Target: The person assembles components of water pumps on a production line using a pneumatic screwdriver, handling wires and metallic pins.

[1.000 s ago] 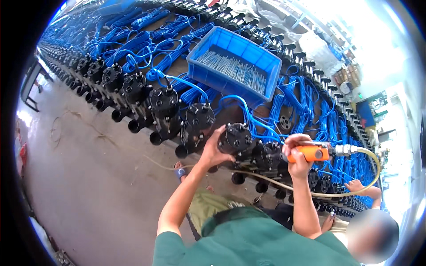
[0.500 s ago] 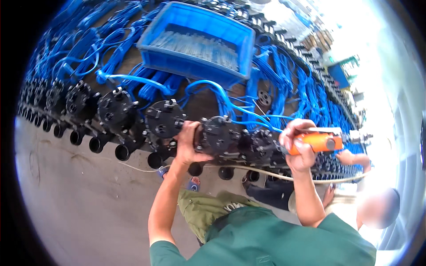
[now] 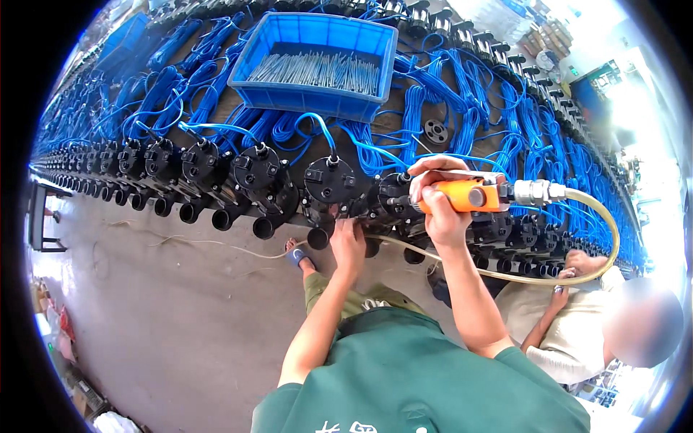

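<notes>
My right hand (image 3: 442, 206) is wrapped round an orange air-powered tool (image 3: 469, 195) with a metal lever on top. A metal coupling (image 3: 538, 192) joins the tool's right end to a pale yellow air hose (image 3: 613, 231). The tool is level, above the row, and my hand hides its left end. Below and to the left, my left hand (image 3: 349, 245) reaches up to the lower front of a black, round-topped pump-like unit (image 3: 330, 180). Its fingers are bunched together there; what the tips grip is hidden. A blue cable (image 3: 317, 124) rises from this unit's top.
More black units (image 3: 206, 164) form a long row along the bench, with round outlets facing me. Behind them lie coiled blue cables (image 3: 415, 115) and a blue bin (image 3: 310, 99) of thin pale strips. A co-worker (image 3: 577, 317) stands at right. The hose trails across the floor (image 3: 180, 303).
My left hand has left the top edge of one unit and moved down to the front of the unit beside it. The tool stays in my right hand. The view has shifted.
</notes>
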### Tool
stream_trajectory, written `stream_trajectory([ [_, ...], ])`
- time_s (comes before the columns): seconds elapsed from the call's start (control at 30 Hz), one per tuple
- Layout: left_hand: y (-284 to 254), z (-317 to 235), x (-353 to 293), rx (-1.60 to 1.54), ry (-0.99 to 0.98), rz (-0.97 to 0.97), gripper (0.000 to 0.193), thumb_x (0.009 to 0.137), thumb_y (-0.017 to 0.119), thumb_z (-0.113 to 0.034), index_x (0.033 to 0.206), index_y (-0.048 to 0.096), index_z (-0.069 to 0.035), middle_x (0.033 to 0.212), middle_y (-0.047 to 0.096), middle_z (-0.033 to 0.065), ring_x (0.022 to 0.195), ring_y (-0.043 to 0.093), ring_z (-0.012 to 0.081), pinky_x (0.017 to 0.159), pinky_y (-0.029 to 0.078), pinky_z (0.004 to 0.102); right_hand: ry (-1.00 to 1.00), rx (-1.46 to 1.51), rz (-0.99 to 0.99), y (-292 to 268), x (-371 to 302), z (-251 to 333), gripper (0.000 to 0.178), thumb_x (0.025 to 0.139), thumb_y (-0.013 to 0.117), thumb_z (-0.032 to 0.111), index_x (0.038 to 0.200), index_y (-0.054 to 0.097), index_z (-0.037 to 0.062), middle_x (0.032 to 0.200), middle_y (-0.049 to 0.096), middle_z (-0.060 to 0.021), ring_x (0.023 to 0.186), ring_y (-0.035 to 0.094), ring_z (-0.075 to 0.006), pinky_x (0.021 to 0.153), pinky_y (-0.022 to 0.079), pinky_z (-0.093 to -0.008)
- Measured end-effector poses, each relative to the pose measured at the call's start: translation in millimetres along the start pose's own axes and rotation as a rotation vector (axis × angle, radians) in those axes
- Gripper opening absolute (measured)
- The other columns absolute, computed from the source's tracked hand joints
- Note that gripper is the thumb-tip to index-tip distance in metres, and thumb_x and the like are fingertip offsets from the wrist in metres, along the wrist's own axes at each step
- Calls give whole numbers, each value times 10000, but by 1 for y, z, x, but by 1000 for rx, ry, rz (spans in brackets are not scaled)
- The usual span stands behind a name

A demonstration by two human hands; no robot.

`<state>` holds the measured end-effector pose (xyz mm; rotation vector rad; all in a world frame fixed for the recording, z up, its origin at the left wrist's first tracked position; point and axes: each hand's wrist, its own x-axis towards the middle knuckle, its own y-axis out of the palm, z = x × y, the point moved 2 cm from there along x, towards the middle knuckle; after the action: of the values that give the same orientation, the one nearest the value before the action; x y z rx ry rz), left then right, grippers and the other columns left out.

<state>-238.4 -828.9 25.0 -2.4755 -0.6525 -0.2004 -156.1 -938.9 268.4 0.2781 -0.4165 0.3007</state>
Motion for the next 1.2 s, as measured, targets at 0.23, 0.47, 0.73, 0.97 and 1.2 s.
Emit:
stream_trajectory([
  [0.23,-2,-11,8,63,-4,-46,132,844,690,-40,971,709,-12,871,681,154,749,671,364,681,540,427,36,42,59,3,-12,4,275,860,541,-43,1130,561,6,1076,666,-138,792,646,-138,731,552,-287],
  [0.47,3,4,-6,20,39,12,151,857,668,-12,999,717,-4,874,665,148,746,660,364,664,541,417,128,54,115,6,-12,-19,269,852,573,-46,1116,579,8,1105,679,-154,791,666,-124,727,553,-267],
  [0.73,4,12,-6,-12,150,-10,185,869,636,-3,1036,715,-6,874,663,146,762,661,342,660,537,416,100,-45,217,14,-13,-49,233,851,619,-41,1073,570,8,974,664,-108,780,626,-108,676,529,-254],
  [0.97,-72,-82,49,-35,28,209,102,894,646,-20,960,720,5,825,678,124,692,644,228,621,507,337,-75,-130,181,9,1,-42,138,754,643,-20,880,669,29,874,707,-88,720,661,-129,644,541,-269],
  [1.2,-110,-215,287,125,432,517,88,895,661,-42,933,727,1,827,697,109,644,639,183,632,507,281,-83,-176,-13,-2,9,-5,387,673,737,63,1050,694,-11,945,729,-145,780,726,-264,699,579,-337],
])
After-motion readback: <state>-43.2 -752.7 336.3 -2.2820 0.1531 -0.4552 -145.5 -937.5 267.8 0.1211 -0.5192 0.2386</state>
